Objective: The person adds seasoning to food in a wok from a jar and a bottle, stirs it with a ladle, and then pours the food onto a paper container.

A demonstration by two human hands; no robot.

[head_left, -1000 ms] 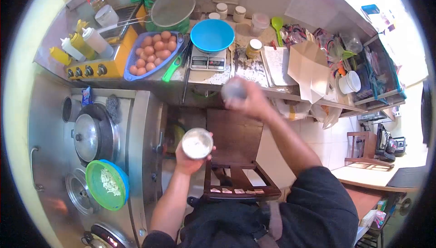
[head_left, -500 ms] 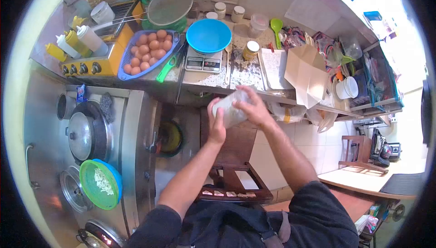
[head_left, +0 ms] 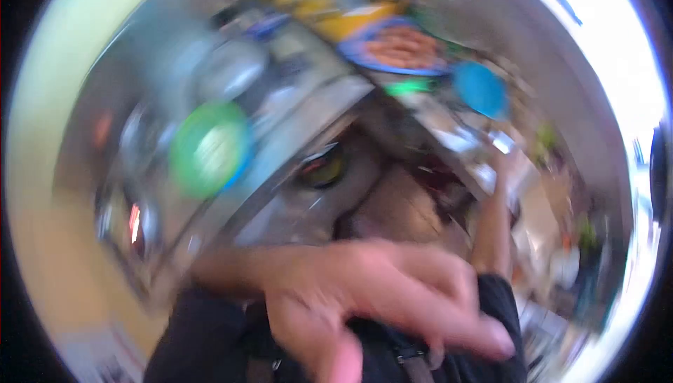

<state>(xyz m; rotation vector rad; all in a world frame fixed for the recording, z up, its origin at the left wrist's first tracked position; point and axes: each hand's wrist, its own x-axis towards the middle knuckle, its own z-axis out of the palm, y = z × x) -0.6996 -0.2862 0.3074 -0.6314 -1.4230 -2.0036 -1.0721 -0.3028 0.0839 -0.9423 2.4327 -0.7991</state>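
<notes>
Strong motion blur covers the view. My left hand (head_left: 378,285) is large and close to the camera at the lower middle, its fingers apart with nothing between them. Over the counter on the right, my right hand (head_left: 510,166) reaches out with a pale, shiny object (head_left: 501,142) at its fingertips. Its grip is too smeared to make out. The blue bowl (head_left: 481,90) is just beyond that hand, and a cardboard-coloured sheet (head_left: 536,208) lies beside the wrist.
Eggs (head_left: 403,46) fill a blue tray (head_left: 354,48) at the top, near a green-handled tool (head_left: 409,87). On the steel stove side at left are a green basket (head_left: 184,148) with white pieces and a lidded pan (head_left: 231,67). A round dark item (head_left: 324,169) sits below the counters.
The view has swung left, so the scene appears rotated. My hands have separated: the left has come close to the camera, off the pale container, while the right has stretched over the counter.
</notes>
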